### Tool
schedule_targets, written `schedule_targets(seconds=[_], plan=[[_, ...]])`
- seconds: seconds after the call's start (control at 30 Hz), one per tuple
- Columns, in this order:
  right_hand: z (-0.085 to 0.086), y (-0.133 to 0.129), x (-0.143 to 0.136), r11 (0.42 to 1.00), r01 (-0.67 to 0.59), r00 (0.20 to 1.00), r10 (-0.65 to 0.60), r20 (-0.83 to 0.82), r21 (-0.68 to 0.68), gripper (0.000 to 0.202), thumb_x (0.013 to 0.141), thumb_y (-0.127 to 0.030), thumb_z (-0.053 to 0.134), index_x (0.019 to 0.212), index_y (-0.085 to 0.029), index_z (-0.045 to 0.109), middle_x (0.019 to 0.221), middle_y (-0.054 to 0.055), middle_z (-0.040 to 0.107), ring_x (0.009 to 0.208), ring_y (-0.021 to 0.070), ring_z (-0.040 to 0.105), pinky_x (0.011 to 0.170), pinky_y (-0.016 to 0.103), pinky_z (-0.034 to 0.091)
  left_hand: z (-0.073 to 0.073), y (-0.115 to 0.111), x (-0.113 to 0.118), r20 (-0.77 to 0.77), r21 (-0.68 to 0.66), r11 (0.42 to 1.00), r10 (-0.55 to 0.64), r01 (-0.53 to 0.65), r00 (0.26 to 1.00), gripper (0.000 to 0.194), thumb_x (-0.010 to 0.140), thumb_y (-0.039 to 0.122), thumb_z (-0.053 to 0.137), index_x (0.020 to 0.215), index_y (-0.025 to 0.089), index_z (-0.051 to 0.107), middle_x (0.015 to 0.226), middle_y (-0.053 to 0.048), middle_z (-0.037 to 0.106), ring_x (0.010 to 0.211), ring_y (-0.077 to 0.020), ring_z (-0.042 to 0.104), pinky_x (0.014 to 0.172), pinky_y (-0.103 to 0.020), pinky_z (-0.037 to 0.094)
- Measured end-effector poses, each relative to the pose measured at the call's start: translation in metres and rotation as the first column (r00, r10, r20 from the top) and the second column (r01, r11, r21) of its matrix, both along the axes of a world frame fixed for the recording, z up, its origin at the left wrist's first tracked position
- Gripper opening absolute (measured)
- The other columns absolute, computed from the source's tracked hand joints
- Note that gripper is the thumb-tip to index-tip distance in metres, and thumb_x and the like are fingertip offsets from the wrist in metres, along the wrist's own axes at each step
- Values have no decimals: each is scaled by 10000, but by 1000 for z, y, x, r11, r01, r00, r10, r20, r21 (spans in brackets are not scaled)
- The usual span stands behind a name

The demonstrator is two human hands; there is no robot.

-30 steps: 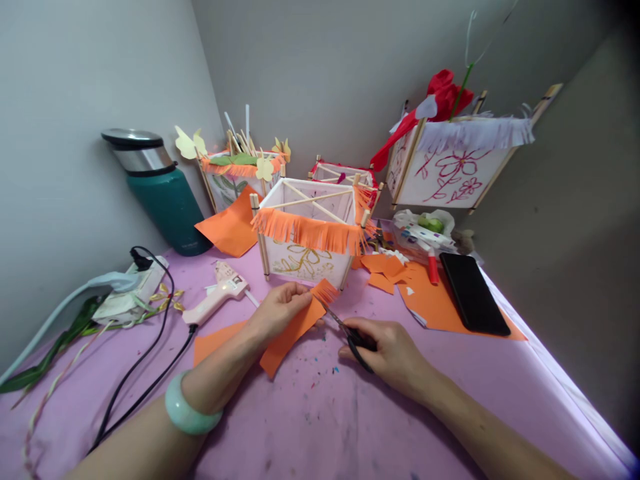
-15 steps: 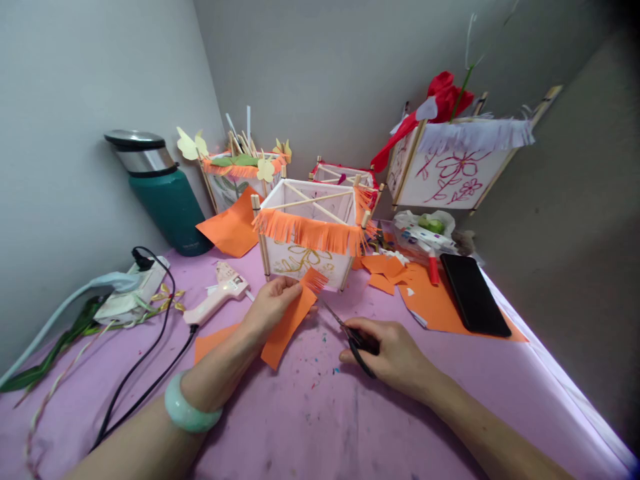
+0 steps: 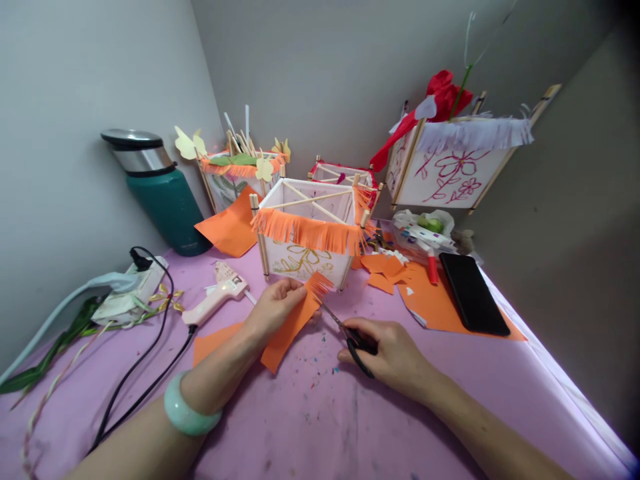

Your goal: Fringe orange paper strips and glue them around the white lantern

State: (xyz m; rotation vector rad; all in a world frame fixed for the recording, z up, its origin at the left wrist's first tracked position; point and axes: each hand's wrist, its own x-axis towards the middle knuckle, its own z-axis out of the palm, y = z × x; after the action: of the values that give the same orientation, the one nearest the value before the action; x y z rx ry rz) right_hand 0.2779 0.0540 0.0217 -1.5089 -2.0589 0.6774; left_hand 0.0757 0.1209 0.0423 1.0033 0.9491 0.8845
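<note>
Pinched between the thumb and fingers of my left hand (image 3: pixel 278 303) is an orange paper strip (image 3: pixel 287 337), slanting down toward me. Its far end is cut into a fine fringe. My right hand (image 3: pixel 393 353) grips black-handled scissors (image 3: pixel 361 357), whose blades point up and left and meet the strip's right edge by the fringe. Just beyond stands a white lantern frame (image 3: pixel 307 257) with wooden corner sticks, a yellow flower drawing and an orange fringe (image 3: pixel 310 230) along its top. The fingertips of my left hand behind the strip are mostly hidden.
A pink glue gun (image 3: pixel 217 300), its black cord, a power strip (image 3: pixel 131 290) and a teal bottle (image 3: pixel 167 207) are at left. Orange scraps (image 3: pixel 387 267), a black phone (image 3: pixel 473 293) and a red glue stick (image 3: pixel 433 268) lie right. More decorated lanterns (image 3: pixel 455 167) stand behind.
The scissor blades have come up against the paper strip's edge. The strip has shifted slightly in my left hand, and its fringed end has moved a little right.
</note>
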Motion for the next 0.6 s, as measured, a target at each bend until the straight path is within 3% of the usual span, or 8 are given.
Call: schedule_targets(seconds=[0.6], plan=[[-6,1,3,1000,-5,1000,5,26,12,232,770,-389,695,909,-207,658,622,-55,534,551,101,444,530,198,321,-1,3,-2,-35,-56,998,-34,32,999,188,734,294,646,785,167,519,585,-40,679,544,-198,673,558,-304,525]])
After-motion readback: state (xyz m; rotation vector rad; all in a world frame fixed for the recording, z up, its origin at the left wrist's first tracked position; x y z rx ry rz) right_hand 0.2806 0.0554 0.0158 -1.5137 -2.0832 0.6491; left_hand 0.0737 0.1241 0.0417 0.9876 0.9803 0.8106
